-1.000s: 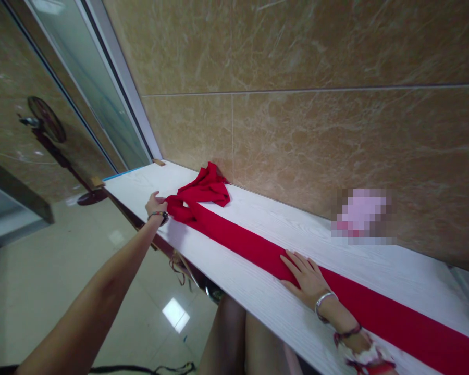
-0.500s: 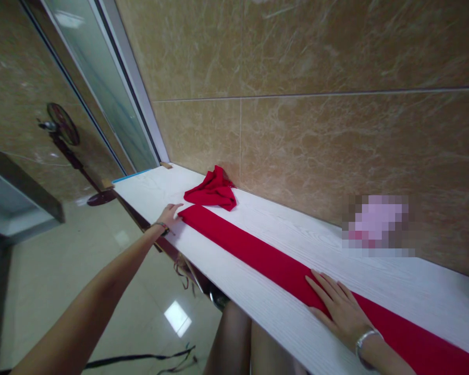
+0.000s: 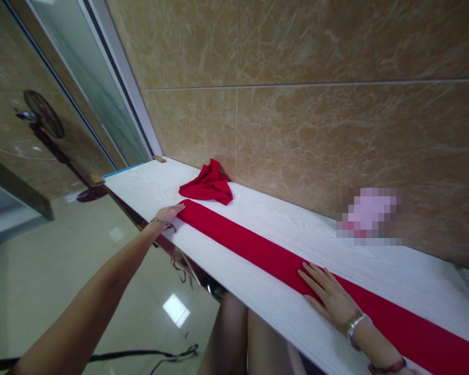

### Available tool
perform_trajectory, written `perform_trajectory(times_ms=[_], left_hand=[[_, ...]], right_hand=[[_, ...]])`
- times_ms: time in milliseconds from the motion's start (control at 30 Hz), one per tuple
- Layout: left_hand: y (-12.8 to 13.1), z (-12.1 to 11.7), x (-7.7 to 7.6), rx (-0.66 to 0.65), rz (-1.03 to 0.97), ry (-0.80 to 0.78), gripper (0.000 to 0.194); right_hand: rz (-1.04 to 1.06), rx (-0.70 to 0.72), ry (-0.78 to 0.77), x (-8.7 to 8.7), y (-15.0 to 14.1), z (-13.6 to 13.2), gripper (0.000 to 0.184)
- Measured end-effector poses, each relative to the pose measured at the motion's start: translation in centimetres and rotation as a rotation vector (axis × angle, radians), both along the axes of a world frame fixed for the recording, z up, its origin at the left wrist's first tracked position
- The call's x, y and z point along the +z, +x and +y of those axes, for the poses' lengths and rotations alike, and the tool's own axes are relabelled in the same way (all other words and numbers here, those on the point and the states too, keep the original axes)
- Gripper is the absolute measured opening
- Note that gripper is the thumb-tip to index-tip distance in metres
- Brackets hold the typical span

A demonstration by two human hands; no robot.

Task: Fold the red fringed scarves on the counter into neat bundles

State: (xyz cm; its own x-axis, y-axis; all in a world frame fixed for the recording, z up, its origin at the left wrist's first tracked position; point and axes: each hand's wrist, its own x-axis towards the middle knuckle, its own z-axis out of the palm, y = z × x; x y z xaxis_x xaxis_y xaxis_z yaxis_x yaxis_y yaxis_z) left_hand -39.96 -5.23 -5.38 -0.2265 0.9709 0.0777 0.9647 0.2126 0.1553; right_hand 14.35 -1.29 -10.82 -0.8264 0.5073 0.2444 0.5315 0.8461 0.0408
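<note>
A long red strip of folded cloth (image 3: 242,245) lies flat along the white table, running from the far left end to the lower right. At its far end, my left hand (image 3: 171,212) touches the cloth's edge, fingers stretched out over it. My right hand (image 3: 330,298) rests palm down on the strip nearer to me, with the fingers spread. A crumpled red cloth (image 3: 209,185) sits just behind the strip's far end, against the wall.
The narrow white table (image 3: 281,216) stands along a tiled wall (image 3: 297,140). A blurred pink item (image 3: 371,208) is by the wall on the right. A standing fan (image 3: 58,146) and a black cable (image 3: 136,356) are on the floor side, left.
My left hand has moved onto the strip's far end, its fingers now over the edge. The right hand stays flat on the cloth. The view has shifted slightly.
</note>
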Motion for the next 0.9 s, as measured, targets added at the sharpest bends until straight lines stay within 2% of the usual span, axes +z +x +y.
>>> perform_trajectory(times_ms=[133, 233, 333, 433, 533, 600, 767, 900], left_hand=[[0.2, -0.2, 0.5, -0.015, 0.017, -0.028, 0.048], [1.0, -0.1, 0.7, -0.109, 0.02, -0.056, 0.045], [1.8, -0.1, 0.4, -0.254, 0.065, -0.078, 0.043], [2.6, -0.1, 0.0, -0.319, 0.22, -0.112, 0.043], [3.1, -0.1, -0.2, -0.346, 0.348, -0.157, 0.042], [3.2, -0.1, -0.2, -0.343, 0.369, -0.176, 0.042], [2.9, -0.2, 0.1, -0.34, 0.347, -0.181, 0.042], [2.6, -0.3, 0.7, -0.338, 0.338, -0.132, 0.044]], right_hand=[[0.033, 0.019, -0.001, 0.3, -0.2, 0.0, 0.045], [0.038, 0.045, -0.014, 1.3, -2.0, 0.0, 0.042], [0.035, 0.074, -0.045, 3.0, -6.7, -0.3, 0.038], [0.035, 0.065, -0.088, 4.5, -13.2, -0.7, 0.037], [-0.015, 0.033, -0.131, 5.1, -18.6, -1.1, 0.035], [-0.048, -0.008, -0.149, 4.9, -20.6, -1.2, 0.031], [-0.045, -0.038, -0.164, 4.2, -21.1, -1.5, 0.034], [-0.034, -0.065, -0.181, 4.9, -20.7, -1.3, 0.034]])
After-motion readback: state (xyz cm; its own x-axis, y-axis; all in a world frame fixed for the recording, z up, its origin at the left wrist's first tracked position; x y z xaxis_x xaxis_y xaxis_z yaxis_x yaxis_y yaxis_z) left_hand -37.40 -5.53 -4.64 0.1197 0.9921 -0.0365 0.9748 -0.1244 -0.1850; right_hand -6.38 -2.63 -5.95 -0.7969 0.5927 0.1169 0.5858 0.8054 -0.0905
